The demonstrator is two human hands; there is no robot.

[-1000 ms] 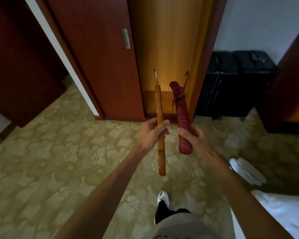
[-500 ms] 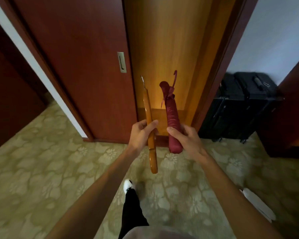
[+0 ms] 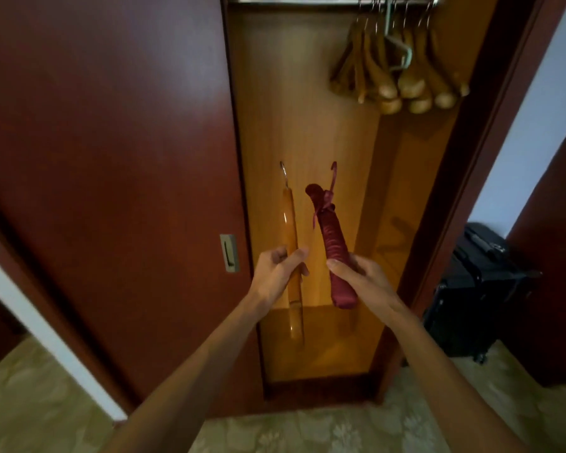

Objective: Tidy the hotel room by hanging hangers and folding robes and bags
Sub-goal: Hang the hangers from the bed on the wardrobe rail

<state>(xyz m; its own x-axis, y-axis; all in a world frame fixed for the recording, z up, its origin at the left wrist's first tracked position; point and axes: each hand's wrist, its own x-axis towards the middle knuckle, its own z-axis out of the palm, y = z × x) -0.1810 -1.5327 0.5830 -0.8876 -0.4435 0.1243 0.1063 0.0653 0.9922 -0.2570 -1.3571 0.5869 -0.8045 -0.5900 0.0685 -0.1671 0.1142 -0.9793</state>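
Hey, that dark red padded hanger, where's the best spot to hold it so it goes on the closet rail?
Grip the padded hanger on its lower arm, from below, as the right hand does now. That leaves its hook free and pointing up toward the rail, left of the wooden hangers hanging there.

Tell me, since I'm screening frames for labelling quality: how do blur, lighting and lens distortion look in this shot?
Head view: slight motion blur softens everything, including the wooden hanger and padded red hanger; warm light fills the open wardrobe, leaving a pale sheen on the sliding door; wide-angle distortion makes the door frames lean outward; a faint shadow falls on the wardrobe's right wall.
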